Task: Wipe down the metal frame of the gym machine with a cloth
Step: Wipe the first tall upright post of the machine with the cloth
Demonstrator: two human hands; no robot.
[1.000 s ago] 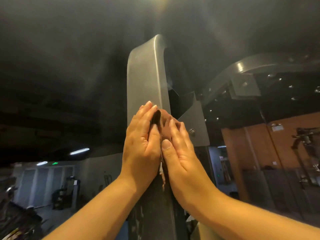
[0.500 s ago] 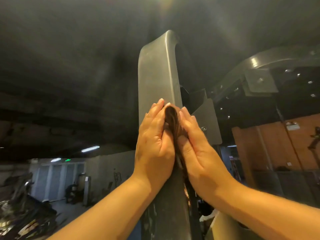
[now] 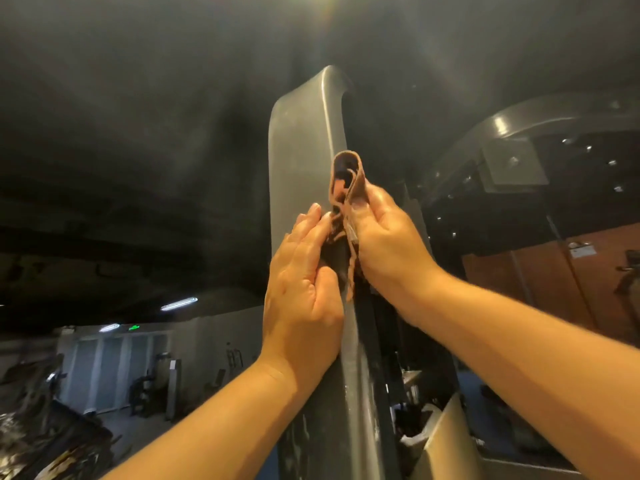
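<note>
A tall grey metal frame post (image 3: 299, 140) of the gym machine rises through the middle of the view and curves back at its top. A folded brown cloth (image 3: 346, 178) stands up along the post's right edge. My right hand (image 3: 384, 240) grips the cloth from the right, thumb against its fold. My left hand (image 3: 304, 289) lies against the post's front face on the left, its fingertips pinching the cloth's lower part. A loose strip of cloth hangs down between the two hands.
A curved metal arm (image 3: 540, 116) with a bolted plate (image 3: 512, 164) runs overhead at the right. Brown wall panels (image 3: 540, 282) stand at the right. Other gym machines (image 3: 152, 386) sit far back at lower left under ceiling strip lights (image 3: 178, 303).
Both hands were pressed flat on either side of the post with the cloth hidden between them. Now the right hand has lifted the cloth higher, so its fold shows above the fingers.
</note>
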